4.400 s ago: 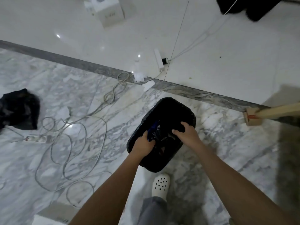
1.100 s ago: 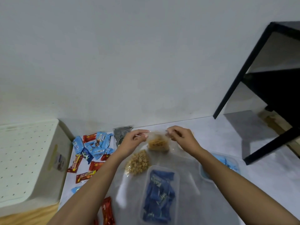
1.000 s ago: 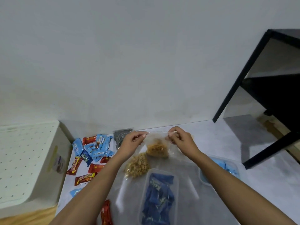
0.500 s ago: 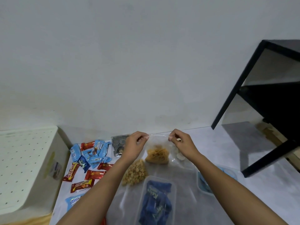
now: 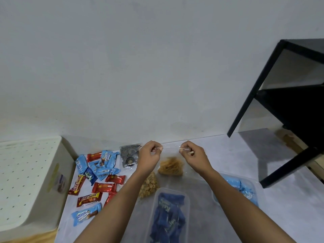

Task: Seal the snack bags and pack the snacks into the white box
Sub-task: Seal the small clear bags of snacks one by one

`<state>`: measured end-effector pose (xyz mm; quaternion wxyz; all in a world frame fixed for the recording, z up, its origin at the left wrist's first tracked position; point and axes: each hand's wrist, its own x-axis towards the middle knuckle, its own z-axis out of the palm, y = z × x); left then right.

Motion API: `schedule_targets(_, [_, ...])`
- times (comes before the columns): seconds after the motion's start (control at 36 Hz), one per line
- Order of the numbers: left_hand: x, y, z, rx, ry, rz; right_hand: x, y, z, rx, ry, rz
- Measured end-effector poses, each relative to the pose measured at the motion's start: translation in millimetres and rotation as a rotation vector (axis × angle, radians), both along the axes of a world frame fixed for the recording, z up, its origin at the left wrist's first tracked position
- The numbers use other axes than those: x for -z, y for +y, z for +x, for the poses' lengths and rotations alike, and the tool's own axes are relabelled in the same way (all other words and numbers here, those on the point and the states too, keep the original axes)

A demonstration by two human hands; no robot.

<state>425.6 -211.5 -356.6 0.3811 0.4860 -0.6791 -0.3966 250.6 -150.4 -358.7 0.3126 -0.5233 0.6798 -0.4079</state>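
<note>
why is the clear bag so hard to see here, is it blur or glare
Head view: mostly transparency; the clear bag shows only as faint highlights along its top edge between the left hand and right hand. Lighting is soft and dim, shadows are weak, and wide-angle distortion leans the black shelf frame.

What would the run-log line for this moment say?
step: sealing | left hand: pinching clear snack bag top | right hand: same | white box: unpacked

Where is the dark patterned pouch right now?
In the head view, the dark patterned pouch lies at the back of the table by the wall, just left of the left hand and right of the pile of blue wrapped snacks.
</note>
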Motion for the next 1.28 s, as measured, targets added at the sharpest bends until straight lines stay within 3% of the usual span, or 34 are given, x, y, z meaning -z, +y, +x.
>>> schedule_targets(0.47, [3,5,3,0.008,0.03,0.041,-14,0,7,-0.029,0.109,0.011])
schedule_targets(0.64, [3,9,-1,-0.033,0.022,0.036,-15,-1,11,0.046,0.016,0.048])
schedule_targets(1.08, [-2,12,0,-0.021,-0.064,0.013,-29,-7,21,-0.04,0.377,0.013])
schedule_targets(1.28, [-3,9,4,-0.013,-0.003,0.075,-31,-12,23,-0.108,0.441,0.026])
